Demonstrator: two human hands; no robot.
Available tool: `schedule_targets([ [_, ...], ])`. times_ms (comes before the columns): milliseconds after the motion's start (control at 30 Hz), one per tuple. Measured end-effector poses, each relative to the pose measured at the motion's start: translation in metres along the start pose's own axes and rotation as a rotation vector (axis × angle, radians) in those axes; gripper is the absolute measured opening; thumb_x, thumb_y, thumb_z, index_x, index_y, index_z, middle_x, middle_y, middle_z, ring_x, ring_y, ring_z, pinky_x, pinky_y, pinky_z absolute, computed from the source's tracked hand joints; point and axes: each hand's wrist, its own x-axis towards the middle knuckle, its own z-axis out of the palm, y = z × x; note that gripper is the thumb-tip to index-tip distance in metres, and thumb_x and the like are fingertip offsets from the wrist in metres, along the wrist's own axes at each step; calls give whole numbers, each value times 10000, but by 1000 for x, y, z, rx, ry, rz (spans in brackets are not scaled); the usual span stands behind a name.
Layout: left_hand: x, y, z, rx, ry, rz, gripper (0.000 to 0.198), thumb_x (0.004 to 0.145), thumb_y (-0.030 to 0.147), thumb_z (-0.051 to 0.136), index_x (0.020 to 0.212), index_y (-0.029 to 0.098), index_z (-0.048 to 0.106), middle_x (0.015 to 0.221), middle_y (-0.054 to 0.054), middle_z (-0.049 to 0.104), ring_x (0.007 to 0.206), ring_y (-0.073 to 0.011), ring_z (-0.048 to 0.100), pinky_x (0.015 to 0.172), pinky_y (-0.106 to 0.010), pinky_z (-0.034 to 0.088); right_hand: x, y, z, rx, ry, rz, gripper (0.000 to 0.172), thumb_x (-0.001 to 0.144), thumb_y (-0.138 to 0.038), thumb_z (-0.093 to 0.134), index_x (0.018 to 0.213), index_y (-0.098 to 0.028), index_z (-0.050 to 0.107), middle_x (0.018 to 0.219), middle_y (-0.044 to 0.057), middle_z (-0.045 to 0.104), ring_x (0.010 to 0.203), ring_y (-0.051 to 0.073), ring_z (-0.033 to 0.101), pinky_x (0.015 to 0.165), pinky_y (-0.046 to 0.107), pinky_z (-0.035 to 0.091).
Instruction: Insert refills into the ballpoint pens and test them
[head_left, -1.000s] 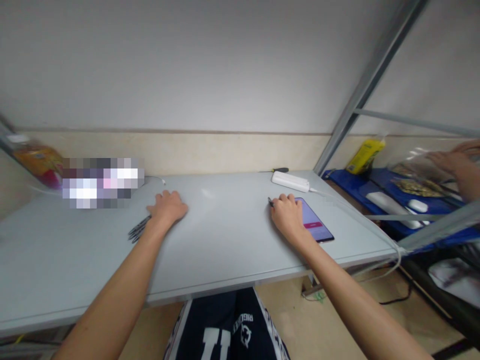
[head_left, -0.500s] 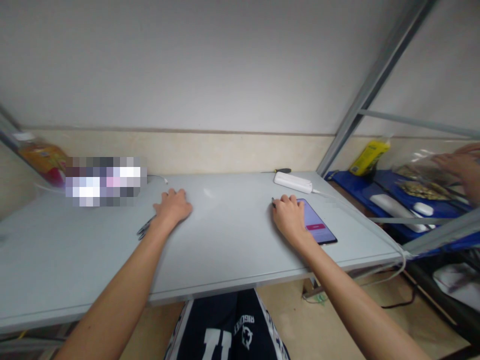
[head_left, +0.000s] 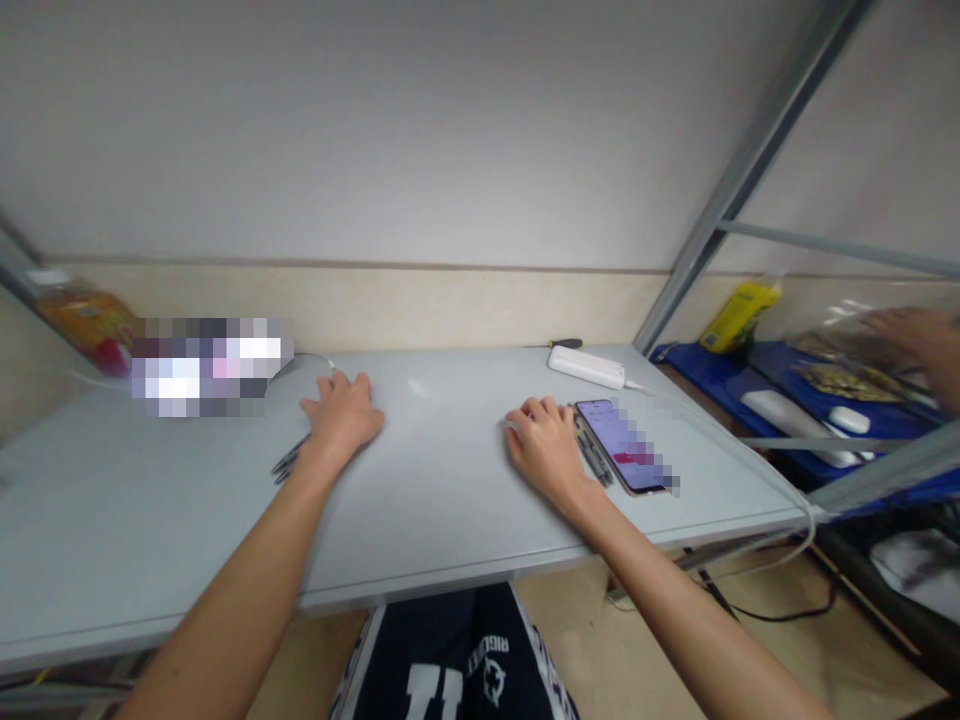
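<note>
My left hand (head_left: pixel 343 415) lies palm down on the grey table, its fingers spread. Dark slim pens (head_left: pixel 289 462) stick out from beside its wrist, partly covered by it. My right hand (head_left: pixel 546 445) rests palm down, fingers slightly bent and apart, with nothing visible in it. Just to its right lie more dark pens (head_left: pixel 598 460), side by side, their upper ends close to the fingers. Along these pens lies a phone (head_left: pixel 600 425) with a lit screen, part of it blurred out.
A white power strip (head_left: pixel 586 367) with a cable and a screwdriver (head_left: pixel 564 344) lie near the wall. At far left stands an orange drink bottle (head_left: pixel 90 318) by a pixelated object. Beyond the metal frame, another person's hand (head_left: pixel 919 340) is over a plastic bag on a blue surface.
My right hand has slid left, off the phone's edge, uncovering the pens beside it. My left hand has hardly moved.
</note>
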Motion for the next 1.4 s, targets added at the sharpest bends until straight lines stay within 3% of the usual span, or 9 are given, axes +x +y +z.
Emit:
schedule_targets([
  [233,1,2,0,6,-69,42,324,733,146,402,999,163,586,1077,-162,594,1015,-331,513,800,-502,413,-2,-10,9,83,13,-86,171,849,-201,474,896,-188,638,929,83,577,915,222,412,782,367,229],
  [700,-2,5,0,6,-56,56,368,740,90,368,1024,168,589,1027,-153,618,915,-291,587,700,-372,449,-3,-10,14,157,22,-78,187,858,-197,465,860,-194,651,885,64,584,890,201,430,786,358,228],
  [833,-2,10,3,-48,-22,160,294,728,106,413,947,175,597,938,-130,647,876,-269,602,726,-352,437,-3,-10,15,166,22,-75,182,856,-196,471,855,-192,654,886,67,587,889,202,434,788,359,231],
  [1000,-7,26,11,-345,-35,410,179,697,128,499,841,197,578,813,-47,653,776,-192,597,712,-292,426,-3,-10,14,194,13,-87,181,855,-195,480,920,-197,649,895,68,581,893,201,441,767,336,268],
  [1133,-20,44,18,-721,-189,602,109,699,175,562,807,189,553,746,-8,621,637,-131,559,591,-242,417,-3,-10,13,298,2,-210,260,841,-256,536,1087,-201,599,955,69,575,900,195,448,757,308,329],
  [1233,-29,58,23,-891,-261,644,92,718,189,568,807,179,549,710,5,599,616,-115,545,551,-221,402,-2,-9,14,361,-19,-288,284,839,-318,559,1093,-198,601,969,68,581,900,190,456,760,303,361],
  [1400,-34,66,27,-993,-261,654,66,755,205,542,812,173,534,660,19,563,601,-109,547,558,-222,415,-2,-7,17,413,-28,-316,199,884,-297,503,947,-178,650,875,62,602,852,179,470,763,300,374],
])
